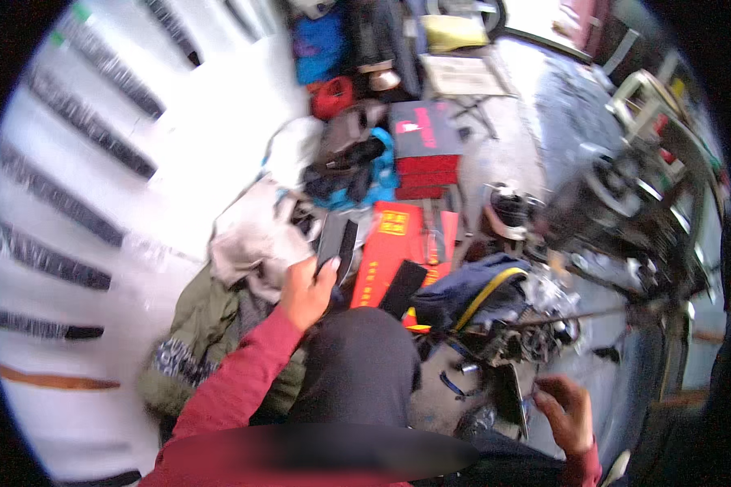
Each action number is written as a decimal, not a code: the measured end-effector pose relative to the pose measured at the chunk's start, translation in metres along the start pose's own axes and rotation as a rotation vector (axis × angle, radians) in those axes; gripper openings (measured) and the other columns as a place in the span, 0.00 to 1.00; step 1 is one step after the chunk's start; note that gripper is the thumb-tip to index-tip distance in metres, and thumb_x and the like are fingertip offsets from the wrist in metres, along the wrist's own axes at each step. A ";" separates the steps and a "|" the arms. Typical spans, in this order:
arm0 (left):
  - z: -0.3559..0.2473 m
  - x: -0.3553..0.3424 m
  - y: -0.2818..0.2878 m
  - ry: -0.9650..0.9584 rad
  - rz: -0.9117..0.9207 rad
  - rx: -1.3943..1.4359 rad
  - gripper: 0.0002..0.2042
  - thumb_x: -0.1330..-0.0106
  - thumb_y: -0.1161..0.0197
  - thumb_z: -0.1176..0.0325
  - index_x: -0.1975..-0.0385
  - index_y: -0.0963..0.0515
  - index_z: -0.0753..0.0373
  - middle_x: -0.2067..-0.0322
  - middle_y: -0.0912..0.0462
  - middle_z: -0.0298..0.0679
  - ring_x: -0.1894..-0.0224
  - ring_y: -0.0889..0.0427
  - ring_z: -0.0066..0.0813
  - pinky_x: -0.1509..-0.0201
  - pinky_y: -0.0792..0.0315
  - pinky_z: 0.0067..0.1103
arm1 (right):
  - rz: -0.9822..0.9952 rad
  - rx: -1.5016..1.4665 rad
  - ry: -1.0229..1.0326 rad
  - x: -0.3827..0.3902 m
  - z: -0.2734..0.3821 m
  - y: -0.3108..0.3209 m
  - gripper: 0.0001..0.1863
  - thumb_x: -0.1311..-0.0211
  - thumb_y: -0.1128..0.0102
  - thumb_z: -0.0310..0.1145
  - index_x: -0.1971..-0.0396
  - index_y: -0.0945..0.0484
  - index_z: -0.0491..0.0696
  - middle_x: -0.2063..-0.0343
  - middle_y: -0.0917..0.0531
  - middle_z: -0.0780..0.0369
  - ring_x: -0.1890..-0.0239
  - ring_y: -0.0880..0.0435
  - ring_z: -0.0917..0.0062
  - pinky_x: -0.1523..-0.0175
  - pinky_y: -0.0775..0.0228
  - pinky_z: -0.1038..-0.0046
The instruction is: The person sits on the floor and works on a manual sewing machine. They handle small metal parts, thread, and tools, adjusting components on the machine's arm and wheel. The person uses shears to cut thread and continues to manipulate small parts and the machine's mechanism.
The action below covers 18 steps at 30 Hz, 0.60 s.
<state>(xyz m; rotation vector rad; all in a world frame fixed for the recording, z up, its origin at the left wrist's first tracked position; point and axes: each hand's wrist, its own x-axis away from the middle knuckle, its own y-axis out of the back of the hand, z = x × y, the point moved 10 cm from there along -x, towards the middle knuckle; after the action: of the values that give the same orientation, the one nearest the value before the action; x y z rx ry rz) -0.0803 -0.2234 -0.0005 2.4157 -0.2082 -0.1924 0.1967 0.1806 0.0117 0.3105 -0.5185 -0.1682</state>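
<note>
My left hand (307, 294) is closed round the lower end of a dark grey flat strip (333, 237), which points away from me; blur hides its kind. Beside it lies a red paper sheet (377, 256) with yellow printing, and a black strip (404, 286) crosses its near right part. A heap of beige cloth (256, 235) spreads left of this hand. Low on the right, my right hand (566, 412) has its fingers curled in toward the thumb. Anything in them is too small and blurred to name. A dark flat panel (509, 398) stands just left of it.
Several dark strips (57, 195) and an orange-brown strip (57, 378) lie on the white surface at left. An olive jacket (191, 325), a grey and red box (425, 134), a navy bag (479, 292) and a folding stool (467, 77) surround my knee (357, 365). Blurred machinery (609, 191) stands right.
</note>
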 end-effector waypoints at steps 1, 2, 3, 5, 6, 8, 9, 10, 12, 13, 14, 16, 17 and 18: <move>-0.048 0.010 -0.001 -0.124 0.048 0.014 0.09 0.28 0.39 0.68 0.67 0.17 0.66 0.80 0.22 0.48 0.78 0.20 0.41 0.72 0.30 0.35 | 0.004 -0.136 0.049 0.001 0.020 -0.010 0.15 0.30 0.37 0.30 0.49 0.19 0.37 0.57 0.12 0.59 0.52 0.16 0.78 0.43 0.24 0.72; -0.092 0.022 -0.003 -0.220 0.098 0.006 0.07 0.30 0.38 0.70 0.67 0.17 0.66 0.78 0.21 0.51 0.77 0.18 0.46 0.72 0.29 0.36 | -0.007 -0.171 0.101 -0.001 0.039 -0.016 0.17 0.30 0.37 0.32 0.47 0.20 0.38 0.57 0.13 0.61 0.55 0.16 0.79 0.49 0.23 0.75; -0.139 0.033 -0.011 -0.394 0.185 -0.018 0.05 0.33 0.37 0.72 0.67 0.18 0.67 0.77 0.20 0.51 0.75 0.18 0.51 0.72 0.29 0.37 | 0.015 -0.368 0.109 0.001 0.053 -0.028 0.19 0.29 0.38 0.33 0.44 0.22 0.38 0.54 0.14 0.60 0.50 0.17 0.77 0.44 0.25 0.73; -0.215 0.060 -0.039 -0.648 0.315 -0.054 0.03 0.38 0.35 0.75 0.69 0.20 0.69 0.77 0.20 0.51 0.75 0.19 0.55 0.72 0.28 0.38 | 0.047 -0.558 0.222 0.007 0.081 -0.040 0.25 0.30 0.31 0.37 0.38 0.25 0.42 0.46 0.16 0.60 0.47 0.18 0.77 0.42 0.25 0.72; -0.241 0.075 -0.053 -0.715 0.376 -0.064 0.04 0.40 0.34 0.76 0.70 0.20 0.69 0.77 0.21 0.50 0.75 0.19 0.54 0.73 0.28 0.39 | 0.027 -0.596 0.322 0.012 0.094 -0.040 0.26 0.32 0.30 0.37 0.39 0.25 0.43 0.47 0.17 0.61 0.48 0.18 0.79 0.44 0.25 0.73; -0.279 0.102 -0.090 -0.751 0.498 0.140 0.04 0.39 0.33 0.75 0.71 0.21 0.68 0.78 0.22 0.51 0.76 0.19 0.52 0.73 0.29 0.36 | 0.025 -0.683 0.367 0.024 0.096 -0.040 0.22 0.32 0.29 0.35 0.44 0.23 0.43 0.51 0.17 0.64 0.51 0.20 0.83 0.47 0.25 0.76; -0.286 0.112 -0.112 -0.658 0.597 0.243 0.06 0.36 0.34 0.73 0.71 0.21 0.68 0.79 0.22 0.48 0.77 0.19 0.48 0.73 0.29 0.34 | -0.014 -0.783 0.306 0.029 0.083 -0.035 0.15 0.30 0.31 0.33 0.50 0.21 0.43 0.57 0.16 0.68 0.56 0.21 0.87 0.50 0.26 0.77; -0.287 0.121 -0.132 -0.547 0.690 0.341 0.08 0.32 0.35 0.71 0.71 0.21 0.68 0.79 0.21 0.44 0.78 0.20 0.44 0.73 0.30 0.32 | -0.085 -0.820 0.349 0.037 0.076 -0.024 0.12 0.28 0.33 0.33 0.53 0.18 0.42 0.63 0.16 0.70 0.60 0.21 0.87 0.52 0.26 0.77; -0.267 0.135 -0.183 -0.020 0.909 0.682 0.17 0.23 0.40 0.56 0.68 0.19 0.64 0.77 0.20 0.31 0.77 0.25 0.24 0.73 0.36 0.21 | -0.263 -0.842 0.316 0.052 0.048 0.004 0.11 0.26 0.35 0.35 0.56 0.17 0.42 0.67 0.16 0.70 0.62 0.21 0.88 0.54 0.26 0.78; -0.266 0.144 -0.205 0.162 0.955 0.967 0.18 0.24 0.41 0.52 0.66 0.18 0.62 0.75 0.19 0.31 0.76 0.24 0.23 0.72 0.34 0.21 | -0.300 -0.731 0.299 0.058 0.038 0.013 0.13 0.25 0.37 0.37 0.57 0.16 0.41 0.67 0.15 0.69 0.63 0.20 0.87 0.54 0.26 0.78; -0.270 0.154 -0.228 0.363 0.986 1.241 0.18 0.24 0.42 0.49 0.63 0.18 0.59 0.72 0.17 0.31 0.74 0.23 0.21 0.71 0.32 0.20 | -0.307 -0.773 0.383 0.066 0.035 0.026 0.13 0.25 0.38 0.38 0.58 0.15 0.41 0.66 0.14 0.68 0.64 0.20 0.87 0.55 0.25 0.78; -0.301 0.160 -0.261 0.266 1.162 1.399 0.17 0.23 0.42 0.52 0.68 0.19 0.59 0.71 0.16 0.32 0.74 0.23 0.19 0.71 0.33 0.19 | -0.303 -0.757 0.386 0.074 0.021 0.042 0.13 0.24 0.38 0.37 0.57 0.16 0.41 0.65 0.14 0.66 0.64 0.19 0.86 0.55 0.25 0.77; -0.301 0.160 -0.275 0.215 1.084 1.237 0.17 0.23 0.42 0.52 0.68 0.19 0.59 0.71 0.16 0.33 0.74 0.23 0.18 0.72 0.33 0.18 | -0.386 -0.882 0.364 0.080 0.007 0.058 0.13 0.24 0.38 0.37 0.55 0.17 0.41 0.65 0.14 0.66 0.62 0.19 0.85 0.54 0.25 0.77; -0.300 0.159 -0.286 0.174 1.003 1.031 0.17 0.23 0.42 0.53 0.69 0.19 0.59 0.71 0.15 0.33 0.74 0.23 0.18 0.72 0.34 0.18 | -0.355 -0.968 0.295 0.079 -0.003 0.060 0.14 0.24 0.38 0.37 0.54 0.18 0.40 0.64 0.14 0.66 0.60 0.18 0.85 0.53 0.24 0.76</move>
<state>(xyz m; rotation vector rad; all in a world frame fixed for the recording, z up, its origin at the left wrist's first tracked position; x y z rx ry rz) 0.1611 0.1483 0.0224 2.8670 -1.7087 0.7450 0.2710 0.2188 0.0654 -0.5213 -0.0446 -0.6772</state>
